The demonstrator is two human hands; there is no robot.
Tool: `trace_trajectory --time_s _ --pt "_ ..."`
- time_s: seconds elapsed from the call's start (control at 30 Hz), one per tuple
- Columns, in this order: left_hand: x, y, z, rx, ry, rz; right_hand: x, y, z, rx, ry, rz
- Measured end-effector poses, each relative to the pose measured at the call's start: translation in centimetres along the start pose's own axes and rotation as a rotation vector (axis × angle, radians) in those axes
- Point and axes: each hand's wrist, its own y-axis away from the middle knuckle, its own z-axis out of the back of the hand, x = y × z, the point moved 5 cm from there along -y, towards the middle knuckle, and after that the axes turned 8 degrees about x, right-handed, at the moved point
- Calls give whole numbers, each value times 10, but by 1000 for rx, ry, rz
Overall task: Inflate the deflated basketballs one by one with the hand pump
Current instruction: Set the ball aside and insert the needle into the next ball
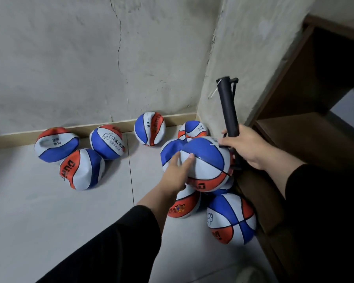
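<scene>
**Pump up, ball in the middle**

Our right hand (248, 147) is curled around the bottom of the black hand pump (228, 107). The pump stands almost straight up, its long side pointing to 12 o'clock, with the top near the gray wall (90, 58). Our left hand (179, 169) lies mostly flat with fingers stretched out, pressing on the left side of the ball we hold (207, 160). It does not wrap around the ball.

The ball sits between our two hands, at 3 o'clock from the left hand and 9 o'clock from the right. The right hand touches its upper right edge, so that hand and the pump's bottom end are closest to it. We think the pump's needle must meet the ball's little hole next, but we cannot see the hole.

The ball is blue, white and orange. It looks soft and dented on top.

More floppy balls lie on the floor (49, 211): a group of flat balls (82, 169) from 9 to 11 o'clock, and a rounder ball (231, 218) at 5 o'clock.
</scene>
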Motion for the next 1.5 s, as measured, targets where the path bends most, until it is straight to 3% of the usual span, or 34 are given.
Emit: trace_trajectory --time_s 0.1,0.23,0.33,0.5,0.83,1.07,1.33,1.5 --pt "15 -7 -24 124 -281 -90 -37 0 5 -5 74 -69" --pt "25 -13 -31 67 -409 -151 -37 -9 20 -110 96 -15" --pt "22 -9 -32 63 -478 -152 -23 -18 22 -84 176 36" --pt "22 -6 -19 51 -483 -121 -6 -28 7 -51 205 92" --pt "33 -2 -16 147 -519 -33 -16 -32 -18 87 335 33" --pt "35 -5 -9 135 -485 -21 -5 -35 -16 60 328 51" --pt "37 -5 41 -100 -449 45 16 -58 -40 64 242 51" --pt "28 -23 82 -145 -533 59 28 -85 -70 125 155 3"
